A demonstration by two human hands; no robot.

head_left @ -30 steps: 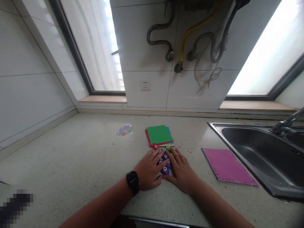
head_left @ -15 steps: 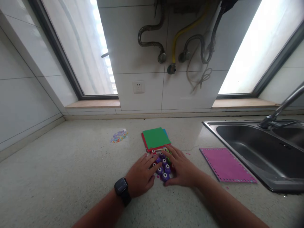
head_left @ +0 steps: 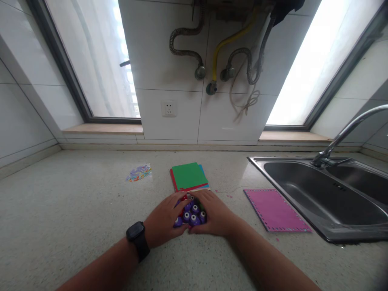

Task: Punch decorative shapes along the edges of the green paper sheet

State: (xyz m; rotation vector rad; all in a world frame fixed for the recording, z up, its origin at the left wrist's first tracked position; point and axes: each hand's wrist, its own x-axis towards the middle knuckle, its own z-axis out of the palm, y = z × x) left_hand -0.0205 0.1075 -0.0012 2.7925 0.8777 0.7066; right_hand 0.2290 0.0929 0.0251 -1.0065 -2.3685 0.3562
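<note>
A cluster of small craft paper punches (head_left: 194,219), mostly purple with some red and a bit of green, sits on the countertop. Each has a round white top, some with a dark shape. My left hand (head_left: 160,216), with a black watch on its wrist, curls round the cluster's left side. From the right, my right hand (head_left: 216,214) wraps about it, thumb low and fingers over the far edge. Both thumbs nearly meet in front. My fingers hide part of the cluster. Just beyond lies a stack of coloured paper (head_left: 189,176), green on top and red beneath.
At right lies a pink sheet (head_left: 277,210) with punched edges, next to the steel sink (head_left: 303,198) and its tap (head_left: 339,137). A clear packet of colourful bits (head_left: 139,173) lies left of the paper stack. Tiny pink paper bits dot the counter (head_left: 91,210).
My hands have closed in round the punches, squeezing them into a tighter cluster. My right hand came down and inward from over the pile. The whole view has shifted slightly.
</note>
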